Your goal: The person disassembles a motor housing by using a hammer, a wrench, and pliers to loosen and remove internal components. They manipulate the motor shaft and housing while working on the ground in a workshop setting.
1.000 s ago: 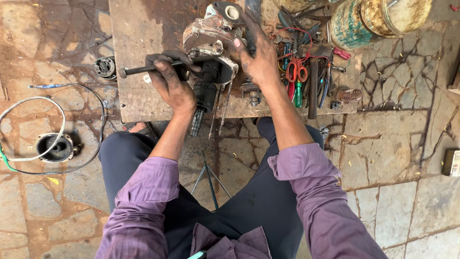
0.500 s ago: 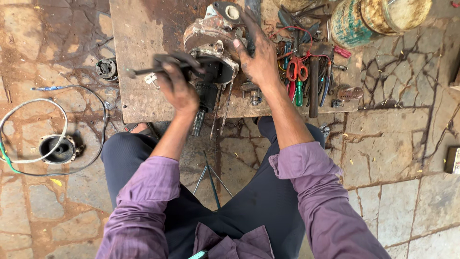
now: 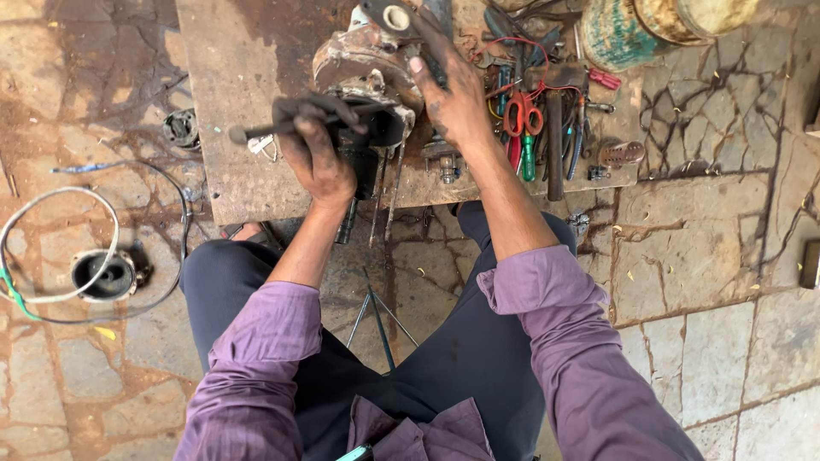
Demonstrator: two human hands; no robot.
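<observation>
A greasy metal motor housing [image 3: 363,60] rests on a stained wooden board [image 3: 231,111] in front of me. My left hand [image 3: 314,149] is closed around a dark rod-like tool [image 3: 256,131] that lies crosswise, its tip pointing left, pressed against the housing's black lower end. My right hand [image 3: 454,90] lies on the right side of the housing, fingers spread upward over it. Long bolts [image 3: 389,192] stick out below the housing past the board's near edge.
Hand tools lie in a heap right of my right hand: red-handled scissors [image 3: 521,115], a green-handled screwdriver [image 3: 528,158], a hammer [image 3: 555,137]. A green and yellow drum [image 3: 649,26] stands at the top right. On the stone floor at left lie a white cable loop [image 3: 51,248] and a round metal part [image 3: 104,275].
My left hand has shifted slightly with the rod, turning it against the housing. My right hand stays on the housing.
</observation>
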